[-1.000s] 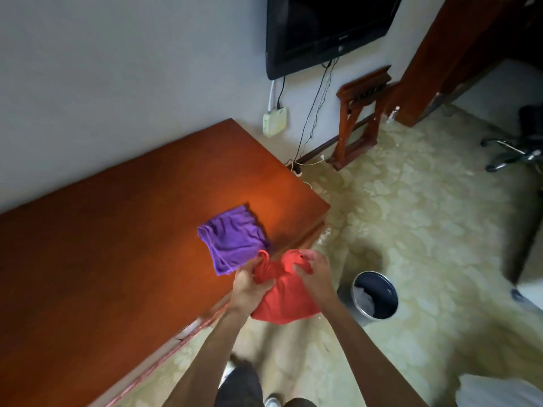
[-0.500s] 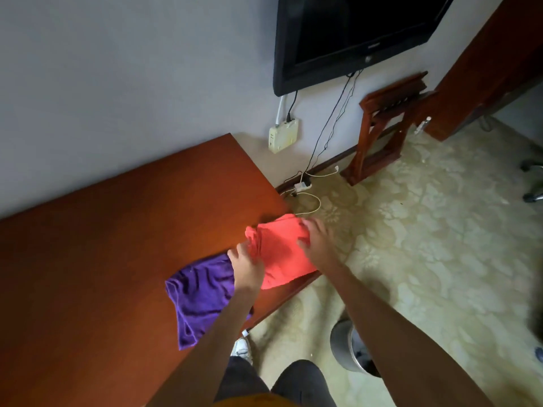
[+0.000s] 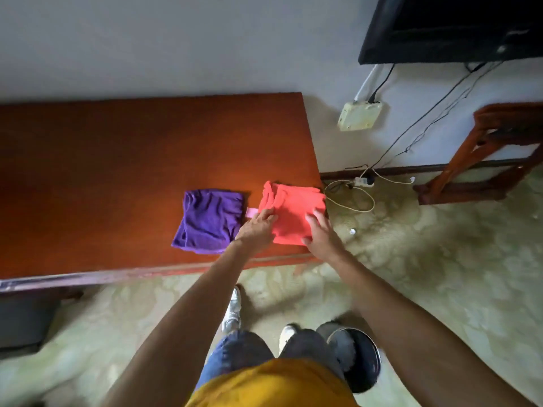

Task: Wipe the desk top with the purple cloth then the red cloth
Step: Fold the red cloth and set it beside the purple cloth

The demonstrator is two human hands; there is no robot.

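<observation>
1. Head view: the red cloth (image 3: pixel 293 214), held bunched over the counter's near edge a second ago, now lies folded flat at the right end of the wooden counter (image 3: pixel 117 160), close to the near edge.
2. The left hand (image 3: pixel 258 227) lies open, its fingers flat on the red cloth's left edge; earlier it was pinching the fabric.
3. The right hand (image 3: pixel 321 230) is also open, palm down on the cloth's near right corner, gripping nothing.
4. The purple cloth (image 3: pixel 210 220) sits folded just left of the red one, apart from it; a small pink tag (image 3: pixel 252 212) shows between them.
5. The view has swung, so the counter now runs level across the frame, and the bin (image 3: pixel 357 358) has shifted to beside the person's feet.
6. The writing on the wall-mounted television (image 3: pixel 452 27) is too blurred to read.
</observation>
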